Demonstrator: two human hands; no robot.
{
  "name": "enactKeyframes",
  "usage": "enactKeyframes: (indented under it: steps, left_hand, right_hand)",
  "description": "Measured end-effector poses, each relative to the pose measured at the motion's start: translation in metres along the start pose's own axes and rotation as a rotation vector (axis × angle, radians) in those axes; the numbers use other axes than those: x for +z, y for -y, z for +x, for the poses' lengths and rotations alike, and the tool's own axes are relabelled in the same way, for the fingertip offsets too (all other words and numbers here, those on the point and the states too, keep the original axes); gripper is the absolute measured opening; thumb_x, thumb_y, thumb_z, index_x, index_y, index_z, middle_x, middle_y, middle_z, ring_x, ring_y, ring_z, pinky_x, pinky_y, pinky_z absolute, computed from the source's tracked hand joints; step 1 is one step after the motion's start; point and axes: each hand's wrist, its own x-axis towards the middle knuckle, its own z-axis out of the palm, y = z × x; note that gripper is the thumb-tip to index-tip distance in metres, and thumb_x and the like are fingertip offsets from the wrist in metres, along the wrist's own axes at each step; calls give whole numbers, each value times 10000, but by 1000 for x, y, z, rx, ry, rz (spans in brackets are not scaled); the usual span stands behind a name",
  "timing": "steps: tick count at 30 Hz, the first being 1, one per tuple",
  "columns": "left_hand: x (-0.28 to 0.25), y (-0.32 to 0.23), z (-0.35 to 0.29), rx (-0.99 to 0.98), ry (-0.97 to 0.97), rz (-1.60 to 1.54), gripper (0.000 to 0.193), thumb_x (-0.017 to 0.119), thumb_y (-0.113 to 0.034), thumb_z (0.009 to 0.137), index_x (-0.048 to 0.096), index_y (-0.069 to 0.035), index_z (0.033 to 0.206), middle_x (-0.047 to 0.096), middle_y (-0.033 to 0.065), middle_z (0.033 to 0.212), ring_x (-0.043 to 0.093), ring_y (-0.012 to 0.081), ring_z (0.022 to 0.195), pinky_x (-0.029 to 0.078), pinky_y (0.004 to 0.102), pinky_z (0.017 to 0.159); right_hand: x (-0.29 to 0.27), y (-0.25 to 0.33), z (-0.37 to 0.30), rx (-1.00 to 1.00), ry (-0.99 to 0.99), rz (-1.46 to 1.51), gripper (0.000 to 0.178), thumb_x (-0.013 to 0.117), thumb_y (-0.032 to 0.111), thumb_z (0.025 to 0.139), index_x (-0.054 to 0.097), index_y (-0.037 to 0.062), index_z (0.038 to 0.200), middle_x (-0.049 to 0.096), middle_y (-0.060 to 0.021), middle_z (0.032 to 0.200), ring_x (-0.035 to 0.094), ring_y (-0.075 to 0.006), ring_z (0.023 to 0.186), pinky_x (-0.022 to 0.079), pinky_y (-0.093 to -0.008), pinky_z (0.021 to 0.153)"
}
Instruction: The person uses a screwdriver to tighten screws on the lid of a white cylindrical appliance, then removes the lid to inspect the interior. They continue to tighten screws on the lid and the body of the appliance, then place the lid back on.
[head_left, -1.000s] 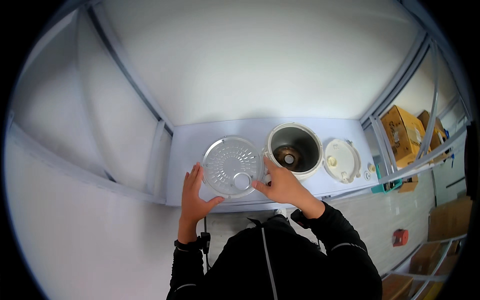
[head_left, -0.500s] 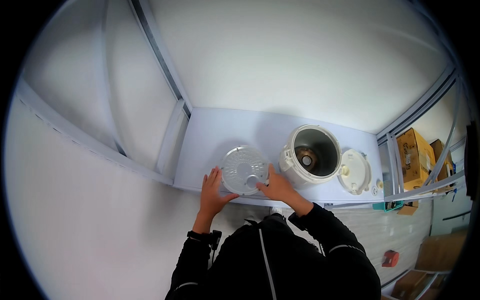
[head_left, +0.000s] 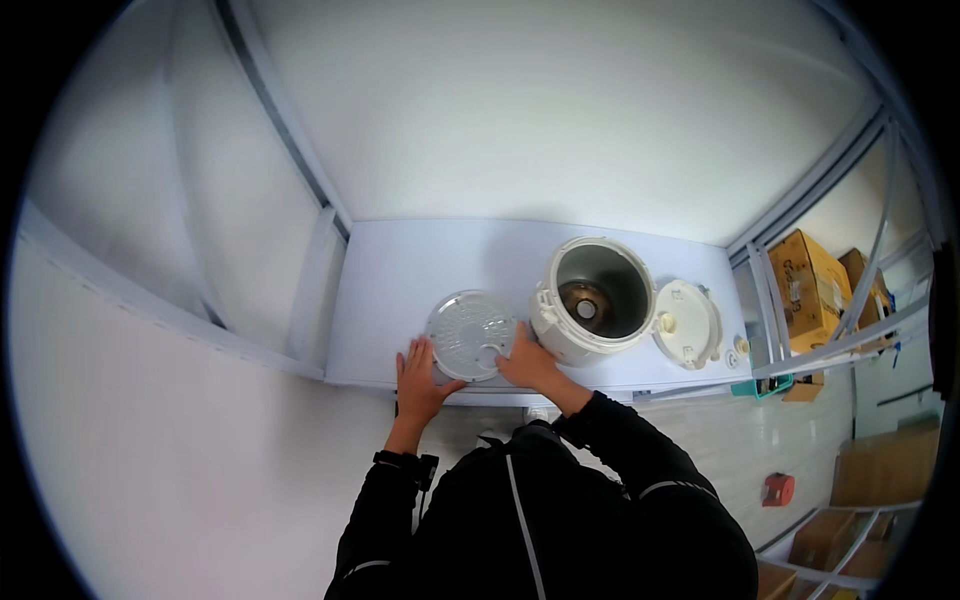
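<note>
A round, silvery metal inner lid [head_left: 468, 325] with a textured surface lies flat near the front edge of the white table. My left hand [head_left: 418, 385] is at its lower left rim, fingers stretched out and thumb spread along the near edge. On the lid's right rim, my right hand [head_left: 527, 362] is closed, its thumb over the small circular spot and its other fingers at the edge. Close to the right hand stands a white cooker body [head_left: 575, 345], open at the top, with a dark grey inside and a brown-stained bottom.
Right of the cooker lies a round white lid [head_left: 689, 322] with a yellowish knob. Small round parts [head_left: 740, 344] rest near the table's right end. The table [head_left: 400, 250] meets a frame post [head_left: 280, 120] on the left. Cardboard boxes [head_left: 808, 290] sit beyond the right frame.
The whole view has shifted, so the table and its contents appear further left. My right thumb now covers more of the circular spot on the inner lid. My left hand stays at the rim.
</note>
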Motion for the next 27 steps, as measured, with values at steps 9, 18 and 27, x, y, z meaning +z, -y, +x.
enactKeyframes:
  steps: [9,18,27]
  left_hand:
    - [5,1,5,-49,12,-15,1152,894,-557,751,387,24,1607,332,250,1706,229,409,1619,134,605,1294]
    - [-51,-87,41,191,-142,-214,1019,894,-420,803,418,19,1589,311,253,1714,219,441,1614,167,600,1291]
    - [-51,-182,63,414,-127,-480,784,857,-256,869,516,-5,1529,403,217,1678,319,422,1585,312,507,1263]
  right_hand:
    - [-65,46,-55,-271,46,160,937,739,173,876,225,-90,1613,574,-374,1381,580,-496,1287,493,-487,1074]
    - [-191,90,-137,-789,-158,354,821,662,-65,895,302,9,1629,557,-252,1338,604,-423,1153,506,-452,1003]
    - [-248,26,-148,-823,-795,456,854,779,11,913,321,21,1633,644,-223,1323,671,-391,1181,535,-458,1012]
